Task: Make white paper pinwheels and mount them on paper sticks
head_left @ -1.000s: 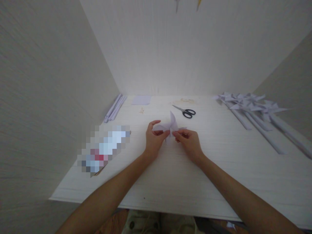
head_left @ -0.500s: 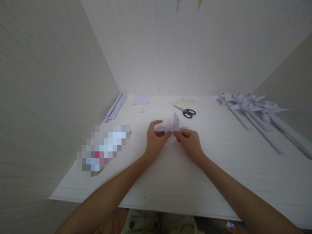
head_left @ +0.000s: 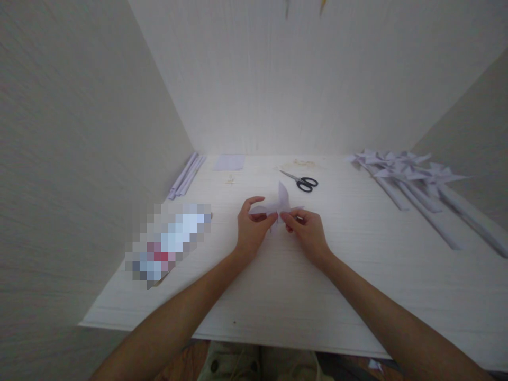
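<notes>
A white paper pinwheel is held above the middle of the table between both my hands. My left hand pinches its centre with thumb and fingers, the index finger arched over the left blade. From the other side, my right hand grips the paper near the centre, thumb and index finger pressed together. One blade stands up and others stick out sideways; the fingers cover the middle. Just beyond the hands lies a pair of scissors with black handles, its tips pointing to the back left.
Finished paper pinwheels on rolled sticks lie at the right. Rolled paper sticks rest by the left wall, beside a square paper sheet. Small thin bits lie before the sheet. A pixelated object is at the left.
The hands keep their hold on the pinwheel, with hardly any movement. Its upright blade leans slightly more to the left.
</notes>
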`<state>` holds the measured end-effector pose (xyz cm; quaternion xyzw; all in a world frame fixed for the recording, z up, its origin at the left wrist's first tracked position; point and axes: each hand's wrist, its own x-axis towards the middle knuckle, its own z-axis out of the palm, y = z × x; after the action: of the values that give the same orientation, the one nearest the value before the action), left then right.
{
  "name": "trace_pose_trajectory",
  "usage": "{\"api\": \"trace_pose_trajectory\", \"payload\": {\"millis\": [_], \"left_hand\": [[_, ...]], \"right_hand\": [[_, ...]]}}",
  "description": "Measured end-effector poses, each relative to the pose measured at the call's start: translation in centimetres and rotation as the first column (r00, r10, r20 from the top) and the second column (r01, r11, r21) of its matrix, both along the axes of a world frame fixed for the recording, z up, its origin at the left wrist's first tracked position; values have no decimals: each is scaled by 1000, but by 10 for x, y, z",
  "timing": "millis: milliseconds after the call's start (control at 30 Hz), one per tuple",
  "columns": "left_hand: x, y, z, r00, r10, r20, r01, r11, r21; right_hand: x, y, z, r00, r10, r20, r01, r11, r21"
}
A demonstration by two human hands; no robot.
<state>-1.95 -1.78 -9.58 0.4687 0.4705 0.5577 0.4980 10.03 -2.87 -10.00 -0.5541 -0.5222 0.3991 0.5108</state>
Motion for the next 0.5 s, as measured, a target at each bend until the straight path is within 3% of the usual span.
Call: {"api": "trace_pose_trajectory", "payload": {"millis": [500], "left_hand": [[-2,1,-1,1000,-11,-25,11,1000,-19]], "right_hand": [[1,0,-1,999,-7,41,6,1000,6]]}}
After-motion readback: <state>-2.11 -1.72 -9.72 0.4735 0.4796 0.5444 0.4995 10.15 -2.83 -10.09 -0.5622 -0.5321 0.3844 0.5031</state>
